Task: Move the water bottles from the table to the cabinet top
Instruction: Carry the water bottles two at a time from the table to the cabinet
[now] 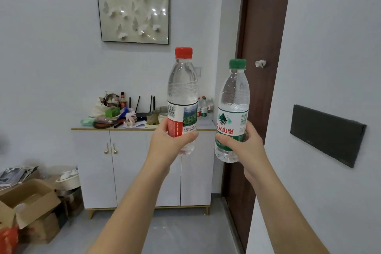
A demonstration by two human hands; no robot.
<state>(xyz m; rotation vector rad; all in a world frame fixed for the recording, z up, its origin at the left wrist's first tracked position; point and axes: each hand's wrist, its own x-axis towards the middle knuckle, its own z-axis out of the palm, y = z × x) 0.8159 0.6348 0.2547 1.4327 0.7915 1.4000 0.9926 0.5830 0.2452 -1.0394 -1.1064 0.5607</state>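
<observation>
Left grip point(171, 144) curled round red-capped bottle point(182, 88), right grip point(247, 146) round green-capped bottle point(234, 97); both upright, cabinet top point(206, 125) straight ahead.

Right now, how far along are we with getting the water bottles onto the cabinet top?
Done: a few bottles already stand at the right end of the cabinet top. In hand: the left hand holds the red-capped bottle, the right hand the green-capped bottle, both upright, in the air. Left: set these two down there; the table is out of view, so I cannot tell if more wait.
</observation>
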